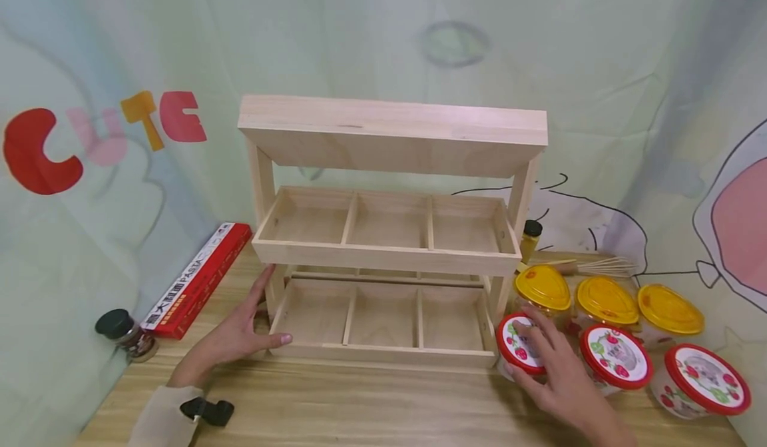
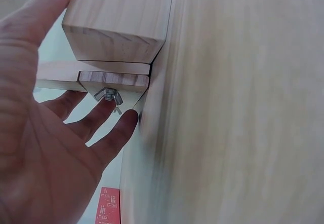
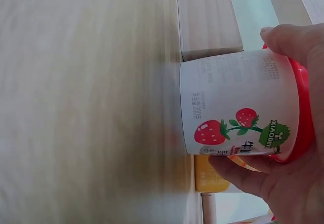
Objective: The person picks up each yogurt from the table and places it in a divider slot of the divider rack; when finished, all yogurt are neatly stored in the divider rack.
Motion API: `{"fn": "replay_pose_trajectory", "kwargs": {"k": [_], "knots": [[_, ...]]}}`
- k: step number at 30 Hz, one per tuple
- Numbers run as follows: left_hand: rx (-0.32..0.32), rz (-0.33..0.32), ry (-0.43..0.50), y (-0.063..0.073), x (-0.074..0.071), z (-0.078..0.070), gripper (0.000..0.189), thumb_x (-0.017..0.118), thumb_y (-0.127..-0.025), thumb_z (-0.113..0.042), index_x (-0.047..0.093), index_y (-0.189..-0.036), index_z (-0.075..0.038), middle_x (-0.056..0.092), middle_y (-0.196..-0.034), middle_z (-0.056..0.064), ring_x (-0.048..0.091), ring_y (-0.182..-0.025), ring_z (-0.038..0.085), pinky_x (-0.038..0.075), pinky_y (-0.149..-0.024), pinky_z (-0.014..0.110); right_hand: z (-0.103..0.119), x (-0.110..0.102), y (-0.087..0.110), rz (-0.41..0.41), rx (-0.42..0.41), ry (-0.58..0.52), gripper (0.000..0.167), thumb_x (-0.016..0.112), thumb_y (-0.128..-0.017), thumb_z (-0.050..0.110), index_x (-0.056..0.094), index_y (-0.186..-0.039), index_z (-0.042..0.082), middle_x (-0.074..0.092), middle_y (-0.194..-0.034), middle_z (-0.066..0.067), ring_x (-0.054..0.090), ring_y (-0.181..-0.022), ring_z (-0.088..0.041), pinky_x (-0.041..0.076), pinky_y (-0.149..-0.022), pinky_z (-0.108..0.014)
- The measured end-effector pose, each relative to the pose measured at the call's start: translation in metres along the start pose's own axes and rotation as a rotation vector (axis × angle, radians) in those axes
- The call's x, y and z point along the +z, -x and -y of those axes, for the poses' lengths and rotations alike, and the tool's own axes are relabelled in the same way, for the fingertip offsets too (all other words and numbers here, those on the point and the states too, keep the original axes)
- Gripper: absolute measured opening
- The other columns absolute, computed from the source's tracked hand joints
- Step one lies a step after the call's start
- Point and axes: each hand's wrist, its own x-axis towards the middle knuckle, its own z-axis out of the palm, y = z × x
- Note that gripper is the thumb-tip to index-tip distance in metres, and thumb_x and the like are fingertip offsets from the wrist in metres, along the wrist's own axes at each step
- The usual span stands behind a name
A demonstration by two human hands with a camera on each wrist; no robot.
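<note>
A pale wooden rack stands on the table with two tiers of three-part trays. At its lower left corner rests my left hand, fingers spread, thumb at the lower tray's front edge. In the left wrist view, its fingertips lie by a metal wing nut under the wood. To the right of the rack, my right hand grips a white strawberry-printed tub with a red-rimmed lid. Thumb and fingers lie on opposite sides of the tub, which stands upright beside the rack's lower corner.
Two more red-lidded tubs stand to the right, with yellow-lidded jars behind them. A dark-capped bottle and thin sticks are farther back. At left lie a red pasta box and a dark-capped jar.
</note>
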Motion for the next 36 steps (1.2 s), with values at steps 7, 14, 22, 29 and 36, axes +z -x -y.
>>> {"fn": "replay_pose_trajectory", "kwargs": {"k": [7,14,22,29,36], "knots": [[-0.004,0.003,0.002,0.001,0.0,0.0,0.138,0.092,-0.081,-0.033,-0.013,-0.168,-0.05,0.014,-0.177,0.028,0.037,-0.151,0.062,0.046,-0.108,0.078,0.002,-0.001,-0.001,0.002,0.012,-0.014,0.065,0.088,-0.086,0.041,0.059,-0.141,0.021,0.036,-0.172,-0.011,0.052,-0.139,-0.043,0.051,-0.102,-0.076],[-0.018,0.003,-0.003,0.003,-0.001,0.0,0.138,0.092,-0.082,-0.033,-0.014,-0.168,-0.05,0.024,-0.176,0.028,0.039,-0.151,0.06,0.045,-0.108,0.078,0.003,-0.004,-0.005,-0.017,0.009,-0.063,0.068,0.09,-0.084,0.04,0.061,-0.142,0.019,0.043,-0.169,-0.013,0.054,-0.138,-0.04,0.052,-0.103,-0.073],[-0.002,0.015,0.016,0.002,-0.002,0.0,0.137,0.092,-0.083,-0.031,-0.013,-0.169,-0.048,0.021,-0.176,0.028,0.042,-0.148,0.06,0.048,-0.107,0.076,0.008,-0.023,-0.013,-0.021,0.061,-0.09,0.067,0.088,-0.085,0.042,0.06,-0.142,0.021,0.045,-0.167,-0.013,0.054,-0.138,-0.042,0.051,-0.103,-0.075],[0.117,-0.017,-0.076,0.003,-0.005,0.006,0.13,0.087,-0.086,-0.022,-0.009,-0.174,-0.032,0.016,-0.177,0.027,0.044,-0.147,0.057,0.054,-0.112,0.049,0.018,-0.039,-0.017,-0.068,0.044,-0.112,0.067,0.09,-0.083,0.035,0.06,-0.142,0.023,0.046,-0.166,-0.011,0.054,-0.136,-0.04,0.051,-0.101,-0.075],[0.215,-0.043,-0.082,0.002,-0.001,0.01,0.119,0.079,-0.087,-0.012,0.0,-0.175,-0.021,0.007,-0.183,0.01,0.037,-0.155,0.037,0.041,-0.116,0.027,0.03,-0.046,-0.019,-0.033,0.068,-0.128,0.071,0.088,-0.085,0.04,0.057,-0.147,0.029,0.042,-0.17,-0.006,0.052,-0.138,-0.039,0.054,-0.099,-0.072]]}}
